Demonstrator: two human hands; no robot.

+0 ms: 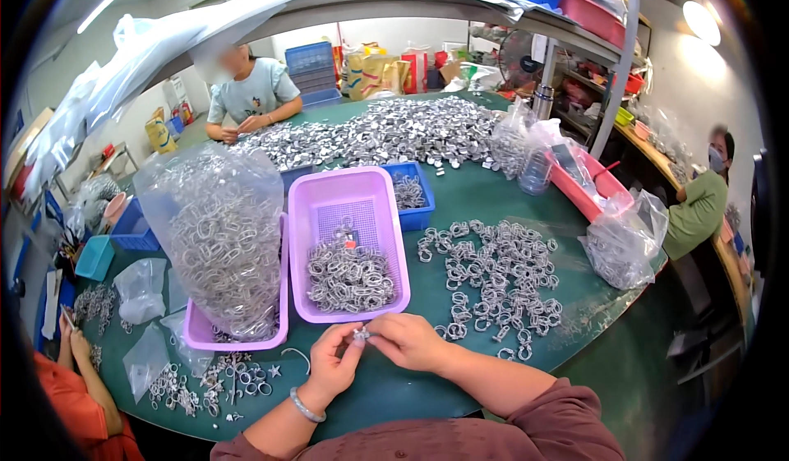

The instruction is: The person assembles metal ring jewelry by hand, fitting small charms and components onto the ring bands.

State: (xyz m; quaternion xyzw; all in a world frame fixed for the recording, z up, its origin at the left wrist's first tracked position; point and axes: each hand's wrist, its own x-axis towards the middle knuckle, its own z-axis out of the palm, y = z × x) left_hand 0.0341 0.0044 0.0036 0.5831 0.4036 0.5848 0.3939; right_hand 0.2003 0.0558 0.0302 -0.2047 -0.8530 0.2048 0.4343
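My left hand (pixel 333 362) and my right hand (pixel 404 339) meet just in front of a purple basket (pixel 386 239), and together they pinch one small silver metal ring piece (pixel 360 334). The basket holds a heap of the same silver rings (pixel 349 278). Many more loose rings (pixel 493 276) lie spread on the green table (pixel 460 194) to the right of my right hand. A silver bangle sits on my left wrist.
A clear bag full of rings (pixel 222 239) stands in a second purple basket on the left. Behind are a blue bin (pixel 409 191), a large far pile of metal parts (pixel 394 132), a pink tray (pixel 588 186) and plastic bags. Other people sit around the table.
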